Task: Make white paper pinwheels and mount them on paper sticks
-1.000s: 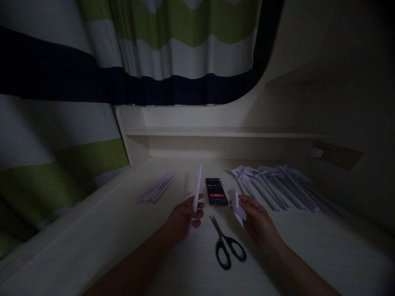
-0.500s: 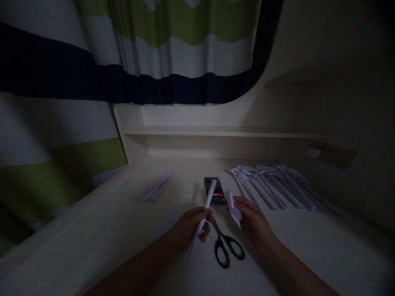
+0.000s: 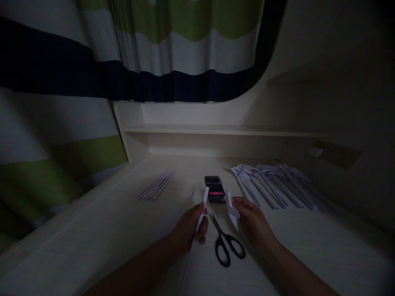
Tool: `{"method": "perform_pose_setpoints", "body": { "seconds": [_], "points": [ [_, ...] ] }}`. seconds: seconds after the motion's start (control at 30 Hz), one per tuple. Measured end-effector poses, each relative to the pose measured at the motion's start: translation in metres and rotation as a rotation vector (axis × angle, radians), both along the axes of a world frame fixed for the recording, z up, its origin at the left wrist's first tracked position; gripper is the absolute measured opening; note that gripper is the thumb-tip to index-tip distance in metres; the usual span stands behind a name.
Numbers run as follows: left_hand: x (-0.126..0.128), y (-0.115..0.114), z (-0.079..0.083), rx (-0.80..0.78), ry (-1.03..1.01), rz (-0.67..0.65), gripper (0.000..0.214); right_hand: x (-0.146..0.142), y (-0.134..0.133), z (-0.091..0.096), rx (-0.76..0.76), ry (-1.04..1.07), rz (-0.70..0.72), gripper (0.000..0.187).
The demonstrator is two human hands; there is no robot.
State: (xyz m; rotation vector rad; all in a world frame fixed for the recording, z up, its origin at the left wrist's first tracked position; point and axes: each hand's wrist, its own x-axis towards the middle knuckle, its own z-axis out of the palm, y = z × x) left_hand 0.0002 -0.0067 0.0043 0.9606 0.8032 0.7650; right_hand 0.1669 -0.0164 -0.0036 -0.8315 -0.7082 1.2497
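My left hand (image 3: 191,226) is closed around a rolled white paper stick (image 3: 202,210), whose upper end points up toward the phone and whose lower part runs down toward me. In my right hand (image 3: 251,216) is a folded white paper pinwheel (image 3: 232,211), pinched between thumb and fingers. The stick and the pinwheel are apart from each other. Between and below the hands, a pair of scissors (image 3: 224,242) with black handles lies on the table, blades toward the back. Just beyond the hands lies a dark phone (image 3: 216,190) with its screen lit.
Several paper sticks (image 3: 157,185) lie at the left on the pale table (image 3: 117,230). Several finished-looking paper pinwheels on sticks (image 3: 265,185) lie in a row at the right. Small white bits (image 3: 191,190) sit left of the phone. A shelf (image 3: 222,130) crosses the back; a striped curtain (image 3: 191,53) hangs above.
My left hand has slid up near the top of the stick, and the stick has moved down and left, off the phone. The right hand keeps the pinwheel in nearly the same place.
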Motion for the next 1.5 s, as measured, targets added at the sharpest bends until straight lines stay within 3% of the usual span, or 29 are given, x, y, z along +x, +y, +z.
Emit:
{"method": "perform_pose_setpoints", "body": {
  "seconds": [0.27, 0.57, 1.07, 1.37, 1.5],
  "points": [
    [0.001, -0.005, 0.007, -0.027, -0.062, -0.013, 0.025, 0.003, 0.003, -0.005, 0.045, -0.063, -0.042, 0.015],
    [0.002, -0.01, 0.01, -0.101, -0.051, -0.121, 0.026, 0.0, -0.002, -0.007, 0.106, -0.304, -0.092, 0.011],
    [0.003, -0.012, 0.003, -0.006, -0.02, -0.171, 0.026, -0.001, -0.008, 0.001, 0.207, -0.507, -0.144, 0.01],
    [0.002, -0.014, 0.008, 0.048, 0.031, -0.202, 0.028, -0.002, -0.015, 0.01, 0.312, -0.824, -0.288, 0.01],
    [0.004, -0.016, 0.01, 0.122, 0.075, -0.18, 0.028, 0.0, -0.018, 0.011, 0.502, -1.114, -0.439, 0.007]
  ]
}}
